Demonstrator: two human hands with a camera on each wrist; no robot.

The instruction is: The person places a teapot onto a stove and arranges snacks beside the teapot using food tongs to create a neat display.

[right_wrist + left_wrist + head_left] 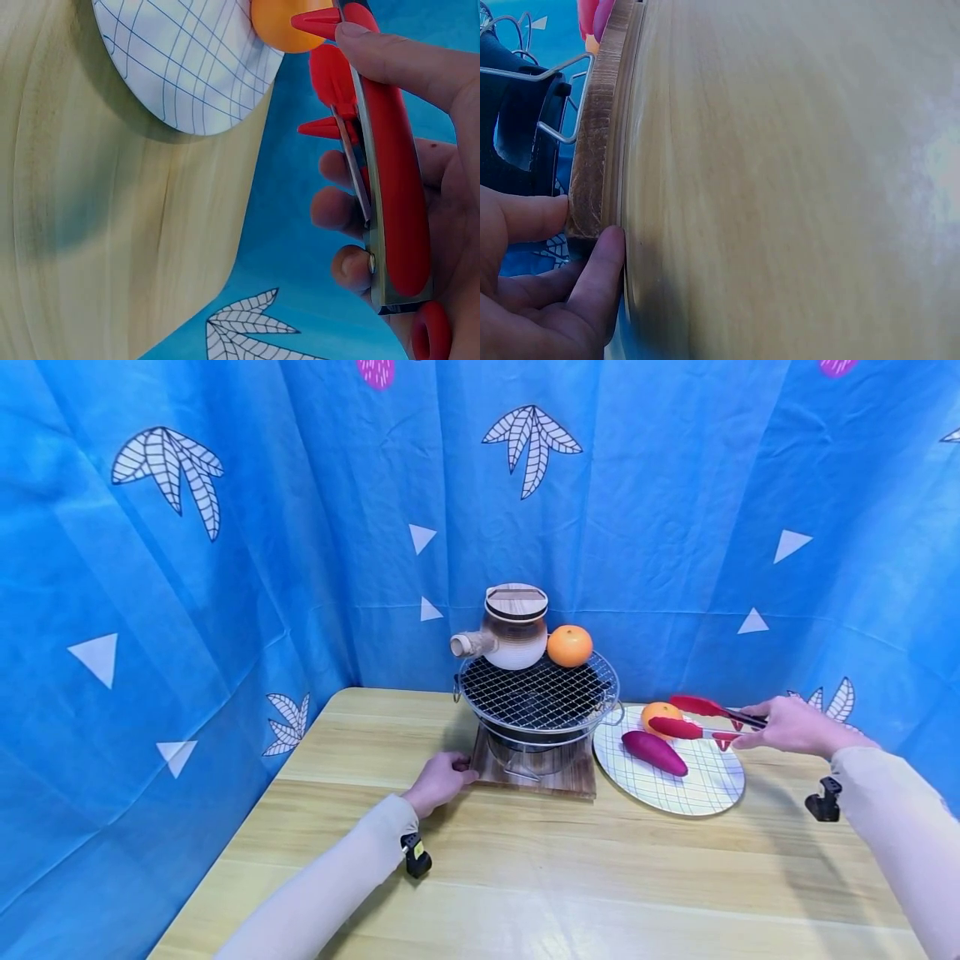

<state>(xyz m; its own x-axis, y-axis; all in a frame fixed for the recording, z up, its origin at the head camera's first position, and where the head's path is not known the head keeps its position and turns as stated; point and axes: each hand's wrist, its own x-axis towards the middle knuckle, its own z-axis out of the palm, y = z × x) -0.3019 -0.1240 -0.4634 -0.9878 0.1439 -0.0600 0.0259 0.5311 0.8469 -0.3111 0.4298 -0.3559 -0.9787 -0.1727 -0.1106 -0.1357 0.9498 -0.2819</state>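
My left hand (441,781) pinches the near left corner of a dark wooden board (540,785) between thumb and finger; the left wrist view shows this grip closely. On that board stands a small stove (536,756) topped by a round wire grill (536,697). My right hand (798,727) holds red-handled tongs (678,728), whose parted red tips lie on either side of an orange (654,713). I cannot tell whether they touch it. That orange and a purple sweet potato (654,753) lie on a checked plate (708,793).
A clay teapot (517,646) with a wooden lid and side handle stands at the back of the grill. Another orange (570,646) sits to its right on the grill. A blue patterned curtain (645,527) hangs behind the wooden table (525,877).
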